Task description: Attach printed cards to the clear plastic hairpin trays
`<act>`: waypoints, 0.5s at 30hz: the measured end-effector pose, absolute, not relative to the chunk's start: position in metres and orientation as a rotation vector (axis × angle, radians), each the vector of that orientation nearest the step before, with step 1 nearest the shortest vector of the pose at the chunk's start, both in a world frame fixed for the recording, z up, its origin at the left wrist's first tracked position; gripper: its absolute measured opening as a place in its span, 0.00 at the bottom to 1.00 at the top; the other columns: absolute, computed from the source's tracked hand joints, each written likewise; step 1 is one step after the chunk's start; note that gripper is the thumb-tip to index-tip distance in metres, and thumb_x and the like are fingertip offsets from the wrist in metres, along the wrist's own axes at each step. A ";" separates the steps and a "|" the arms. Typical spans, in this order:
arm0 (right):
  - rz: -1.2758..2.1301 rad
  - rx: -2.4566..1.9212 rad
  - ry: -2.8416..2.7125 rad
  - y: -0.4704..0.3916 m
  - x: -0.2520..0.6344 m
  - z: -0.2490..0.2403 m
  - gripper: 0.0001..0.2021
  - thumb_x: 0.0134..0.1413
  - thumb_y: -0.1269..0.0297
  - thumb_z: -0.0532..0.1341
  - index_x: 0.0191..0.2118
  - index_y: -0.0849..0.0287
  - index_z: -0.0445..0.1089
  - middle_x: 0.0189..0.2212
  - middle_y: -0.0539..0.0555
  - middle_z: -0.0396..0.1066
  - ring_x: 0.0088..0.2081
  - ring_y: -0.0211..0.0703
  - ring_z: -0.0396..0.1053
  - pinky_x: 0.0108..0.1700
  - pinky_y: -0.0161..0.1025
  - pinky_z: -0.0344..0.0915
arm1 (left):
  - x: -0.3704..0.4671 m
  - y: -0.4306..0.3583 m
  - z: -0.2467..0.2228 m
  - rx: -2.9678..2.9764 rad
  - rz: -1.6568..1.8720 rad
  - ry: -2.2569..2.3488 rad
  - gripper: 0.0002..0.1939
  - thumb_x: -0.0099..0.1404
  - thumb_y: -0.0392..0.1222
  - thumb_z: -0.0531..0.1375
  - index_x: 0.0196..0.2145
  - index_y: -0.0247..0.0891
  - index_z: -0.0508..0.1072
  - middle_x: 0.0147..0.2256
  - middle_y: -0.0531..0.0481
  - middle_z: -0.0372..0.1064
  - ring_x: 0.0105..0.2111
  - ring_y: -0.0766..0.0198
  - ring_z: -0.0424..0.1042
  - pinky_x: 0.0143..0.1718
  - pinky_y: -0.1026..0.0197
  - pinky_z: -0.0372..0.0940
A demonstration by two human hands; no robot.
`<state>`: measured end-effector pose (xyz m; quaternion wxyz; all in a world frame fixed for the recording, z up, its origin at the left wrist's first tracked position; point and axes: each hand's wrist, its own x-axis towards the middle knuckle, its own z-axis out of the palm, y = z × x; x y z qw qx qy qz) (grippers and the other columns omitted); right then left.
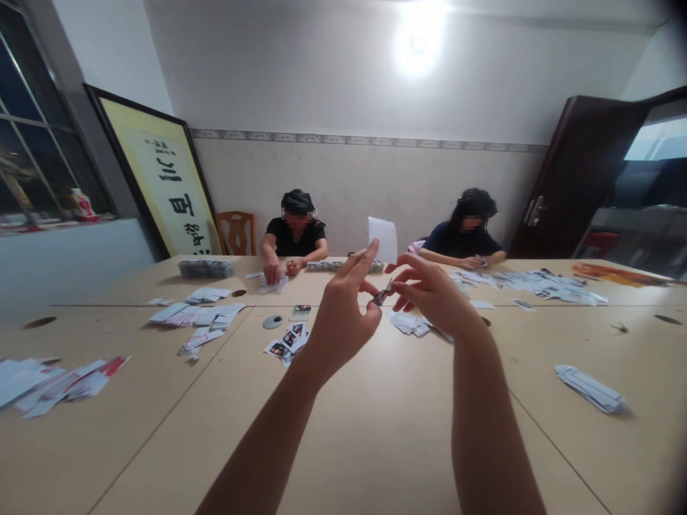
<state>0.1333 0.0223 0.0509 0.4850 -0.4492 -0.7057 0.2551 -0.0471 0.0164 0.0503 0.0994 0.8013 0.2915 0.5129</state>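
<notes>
My left hand (346,307) is raised above the middle of the table, its thumb and curled fingers closed on a small dark printed card (381,296). A white paper slip (383,242) stands upright by its extended fingers and seems tucked behind them. My right hand (429,290) comes in from the right, fingers bent, with thumb and fingertip at the card's edge. Below and left of my hands lie several printed photo cards (290,342). Under my right hand is a loose pile of white slips (408,323).
White slips (198,315) and folded papers (69,383) are spread on the left. A bundle of strips (590,388) lies right. Across the table sit two people (295,232), (469,232) handling papers. Stacked cards (205,269) stand far left; a paper heap (547,284) lies far right.
</notes>
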 end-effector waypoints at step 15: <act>0.779 -0.886 -1.671 0.022 0.134 0.052 0.10 0.55 0.57 0.67 0.36 0.58 0.72 0.27 0.49 0.72 0.29 0.39 0.78 0.26 0.33 0.70 | -0.059 0.038 0.047 2.011 1.722 0.814 0.38 0.53 0.29 0.59 0.63 0.37 0.69 0.57 0.39 0.70 0.28 0.71 0.67 0.33 0.62 0.69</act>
